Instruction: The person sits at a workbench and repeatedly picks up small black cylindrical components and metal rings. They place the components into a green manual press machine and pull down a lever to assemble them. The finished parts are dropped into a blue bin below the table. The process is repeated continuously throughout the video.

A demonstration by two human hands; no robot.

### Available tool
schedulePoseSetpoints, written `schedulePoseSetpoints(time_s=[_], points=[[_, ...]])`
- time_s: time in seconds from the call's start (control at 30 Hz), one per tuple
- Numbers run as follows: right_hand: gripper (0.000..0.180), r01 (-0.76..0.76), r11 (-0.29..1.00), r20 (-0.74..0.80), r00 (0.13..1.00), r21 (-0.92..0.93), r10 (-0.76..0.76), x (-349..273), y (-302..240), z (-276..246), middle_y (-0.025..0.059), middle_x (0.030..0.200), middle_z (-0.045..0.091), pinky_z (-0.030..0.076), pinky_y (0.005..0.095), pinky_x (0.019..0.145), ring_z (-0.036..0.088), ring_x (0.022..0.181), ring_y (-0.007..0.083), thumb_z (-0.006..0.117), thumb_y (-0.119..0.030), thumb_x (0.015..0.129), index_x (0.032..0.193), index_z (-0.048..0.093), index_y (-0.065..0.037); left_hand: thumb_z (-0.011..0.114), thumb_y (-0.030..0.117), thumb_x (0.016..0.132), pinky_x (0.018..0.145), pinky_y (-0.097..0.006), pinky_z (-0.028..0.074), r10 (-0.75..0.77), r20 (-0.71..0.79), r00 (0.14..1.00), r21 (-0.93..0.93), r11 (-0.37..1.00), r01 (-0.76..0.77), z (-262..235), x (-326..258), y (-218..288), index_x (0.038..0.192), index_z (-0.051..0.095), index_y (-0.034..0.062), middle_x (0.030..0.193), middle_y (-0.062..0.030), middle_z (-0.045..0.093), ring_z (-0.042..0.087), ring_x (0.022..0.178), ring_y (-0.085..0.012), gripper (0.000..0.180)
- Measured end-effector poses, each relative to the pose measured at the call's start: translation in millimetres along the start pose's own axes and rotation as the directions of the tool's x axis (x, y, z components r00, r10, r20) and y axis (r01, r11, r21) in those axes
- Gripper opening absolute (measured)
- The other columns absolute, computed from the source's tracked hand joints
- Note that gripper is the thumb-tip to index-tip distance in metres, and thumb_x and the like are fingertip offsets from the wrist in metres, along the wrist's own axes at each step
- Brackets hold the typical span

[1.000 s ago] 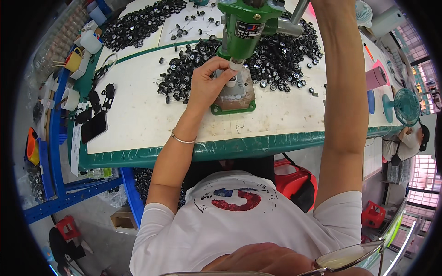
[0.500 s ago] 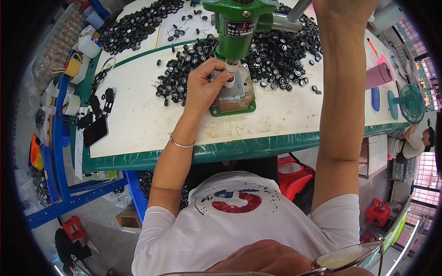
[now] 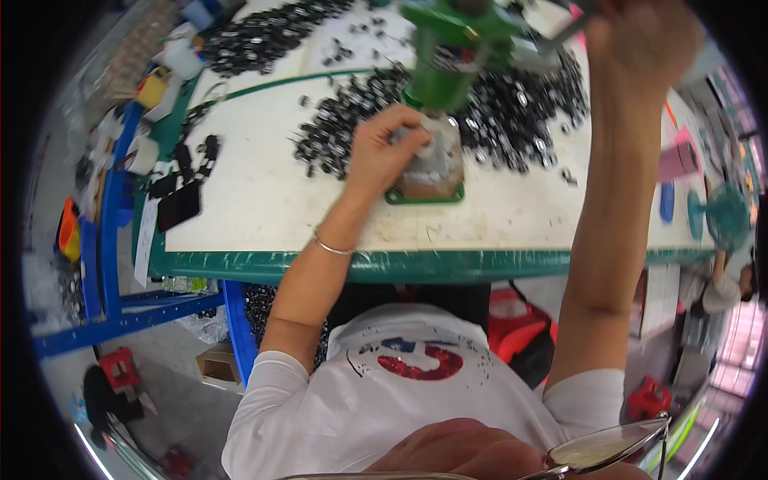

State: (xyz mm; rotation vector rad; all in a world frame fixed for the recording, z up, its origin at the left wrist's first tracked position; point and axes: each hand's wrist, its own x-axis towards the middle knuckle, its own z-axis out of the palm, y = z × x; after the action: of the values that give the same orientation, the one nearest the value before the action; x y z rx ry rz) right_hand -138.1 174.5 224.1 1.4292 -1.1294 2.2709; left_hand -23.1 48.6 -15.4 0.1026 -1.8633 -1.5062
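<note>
A green hand press point(image 3: 440, 76) stands on the table, its metal base plate point(image 3: 436, 172) edged in green. My left hand point(image 3: 384, 152) is at the press, under its ram, thumb and forefinger closed together over the plate. Motion blur hides what the fingertips hold. At the top right, my right hand point(image 3: 648, 44) is raised at the end of the press lever point(image 3: 570, 32) and appears closed round it; its fingers are blurred and partly cut off. Small black toy wheels point(image 3: 512, 120) with silvery hubs lie heaped behind and on both sides of the press.
Another wheel heap point(image 3: 268, 36) lies at the far left. A phone point(image 3: 179, 206) and black parts lie near the left edge. A pink tumbler point(image 3: 678, 162) and a teal fan point(image 3: 726, 216) stand at right. A blue rack point(image 3: 108, 232) borders the left; a red stool point(image 3: 650, 398) is on the floor.
The view has shifted, so the table sits farther right. My right hand and the lever end show lower in the picture. The white piece earlier at my left fingertips is blurred now.
</note>
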Motion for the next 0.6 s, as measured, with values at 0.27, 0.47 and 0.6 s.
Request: schedulePoseSetpoints(time_s=[0.27, 0.47, 0.6], points=[[0.034, 0.100, 0.994, -0.166, 0.982, 0.046, -0.092, -31, -11, -9, -0.0027, 0.054, 0.022, 0.013, 0.0237, 0.041, 0.017, 0.046, 0.0062, 0.045, -0.019, 0.093, 0.063, 0.029, -0.012, 0.073, 0.008, 0.075, 0.078, -0.030, 0.045, 0.039, 0.042, 0.998, 0.000, 0.999, -0.039, 5, -1, 5, 0.084, 0.068, 0.0028, 0.087, -0.0040, 0.065, 0.057, 0.086, -0.0164, 0.012], [0.038, 0.048, 0.998, -0.171, 0.984, 0.048, -0.039, -27, -11, -1, -0.0024, 0.053, 0.020, 0.014, 0.0240, 0.041, 0.015, 0.045, 0.0071, 0.044, -0.019, 0.094, 0.061, 0.025, -0.014, 0.073, 0.010, 0.076, 0.081, -0.028, 0.044, -0.085, 0.028, 0.996, -0.090, 0.992, 0.088, 1, -1, 15, 0.086, 0.070, 0.0041, 0.082, -0.0019, 0.064, 0.056, 0.085, -0.0135, 0.012], [0.041, -0.024, 0.996, -0.150, 0.988, 0.089, 0.037, -20, -14, 1, -0.0022, 0.053, 0.019, 0.013, 0.0247, 0.042, 0.014, 0.045, 0.0073, 0.043, -0.019, 0.096, 0.060, 0.024, -0.014, 0.074, 0.011, 0.075, 0.080, -0.028, 0.044, -0.097, 0.021, 0.995, -0.094, 0.991, 0.099, 4, 0, 12, 0.087, 0.070, 0.0044, 0.081, -0.0022, 0.064, 0.057, 0.084, -0.0134, 0.014]])
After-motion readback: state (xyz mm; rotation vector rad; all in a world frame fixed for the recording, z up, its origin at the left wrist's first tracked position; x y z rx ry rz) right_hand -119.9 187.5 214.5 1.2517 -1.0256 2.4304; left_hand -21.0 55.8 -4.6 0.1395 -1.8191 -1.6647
